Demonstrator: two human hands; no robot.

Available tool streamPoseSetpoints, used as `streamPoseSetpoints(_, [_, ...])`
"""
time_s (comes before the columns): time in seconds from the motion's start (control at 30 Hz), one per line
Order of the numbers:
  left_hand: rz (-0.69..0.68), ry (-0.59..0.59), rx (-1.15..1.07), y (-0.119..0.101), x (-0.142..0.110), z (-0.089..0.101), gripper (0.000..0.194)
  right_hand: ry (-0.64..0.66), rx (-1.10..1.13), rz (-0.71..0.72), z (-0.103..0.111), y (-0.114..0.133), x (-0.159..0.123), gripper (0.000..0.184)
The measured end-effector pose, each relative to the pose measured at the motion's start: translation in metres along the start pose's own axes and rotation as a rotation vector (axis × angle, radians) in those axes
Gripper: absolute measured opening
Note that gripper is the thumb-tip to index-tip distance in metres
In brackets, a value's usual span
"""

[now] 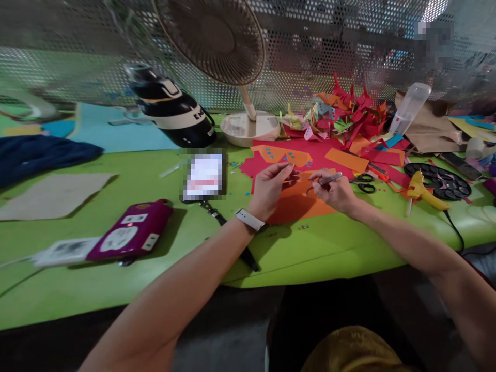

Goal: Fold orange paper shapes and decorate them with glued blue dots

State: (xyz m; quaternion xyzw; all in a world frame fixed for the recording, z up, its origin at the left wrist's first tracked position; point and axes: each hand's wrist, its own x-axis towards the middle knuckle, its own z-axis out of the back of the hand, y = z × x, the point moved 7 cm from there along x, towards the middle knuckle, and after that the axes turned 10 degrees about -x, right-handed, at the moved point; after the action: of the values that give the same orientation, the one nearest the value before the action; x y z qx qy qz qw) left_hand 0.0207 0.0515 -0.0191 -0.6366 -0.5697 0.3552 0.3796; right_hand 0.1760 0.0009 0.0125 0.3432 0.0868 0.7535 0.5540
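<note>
One right hand (334,192) holds one silver tool (331,178); one glue gun (425,191)

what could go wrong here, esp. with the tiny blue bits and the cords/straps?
1. The tiny blue bits look loose and the fan stands close behind; a draught might scatter them. Can't tell if it's running.
2. The black strap runs under the left forearm; a sweep could drag the phone it seems clipped to.
3. The glue gun trails its cord near the right forearm; possible snag.
</note>
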Motion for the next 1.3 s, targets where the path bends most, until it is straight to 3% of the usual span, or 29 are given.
streamPoseSetpoints(0.47, [-0.012, 0.011, 0.019, 0.001, 0.001, 0.000, 0.026, 0.025, -0.044, -0.006, -0.004, -0.004, 0.002, 0.017])
streamPoseSetpoints(0.77, [0.017, 0.043, 0.032, 0.004, 0.000, -0.001, 0.040, -0.232, 0.201, 0.083, 0.028, 0.003, 0.001, 0.019])
streamPoseSetpoints(0.97, [0.084, 0.176, 0.107, 0.009, -0.015, -0.017, 0.038, -0.396, 0.258, 0.177, 0.048, 0.006, 0.003, 0.017])
streamPoseSetpoints(1.3, [0.096, 0.217, 0.115, 0.013, -0.018, -0.020, 0.032, -0.399, 0.164, 0.184, 0.051, 0.007, 0.001, 0.017])
